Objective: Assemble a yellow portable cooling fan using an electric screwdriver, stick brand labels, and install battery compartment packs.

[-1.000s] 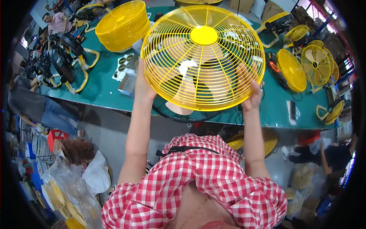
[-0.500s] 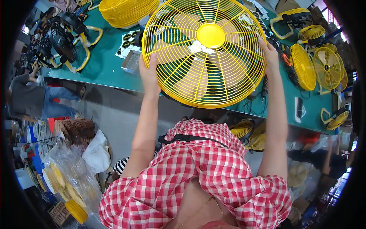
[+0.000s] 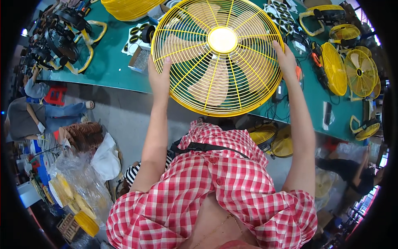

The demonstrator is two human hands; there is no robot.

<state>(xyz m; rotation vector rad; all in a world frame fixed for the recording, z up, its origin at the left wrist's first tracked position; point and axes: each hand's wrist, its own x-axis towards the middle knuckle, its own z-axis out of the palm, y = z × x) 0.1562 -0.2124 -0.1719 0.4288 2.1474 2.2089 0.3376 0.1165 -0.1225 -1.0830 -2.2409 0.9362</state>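
Observation:
A large round fan with a yellow wire guard and pale tan blades is held up in front of me, over the front edge of the green table. Its round yellow centre cap shines white with glare. My left hand grips the guard's left rim, with the thumb in front and the other fingers hidden. On the opposite side my right hand holds the right rim, its fingertips on the wires.
The green table bears a stack of yellow guards, an open box of small parts, sheets of round labels and black fan bodies. Several yellow fans stand at right. A person is at left.
The fan has shifted slightly left, along with both my hands. Glare now covers its centre cap. At left, the other person's arm has moved into view.

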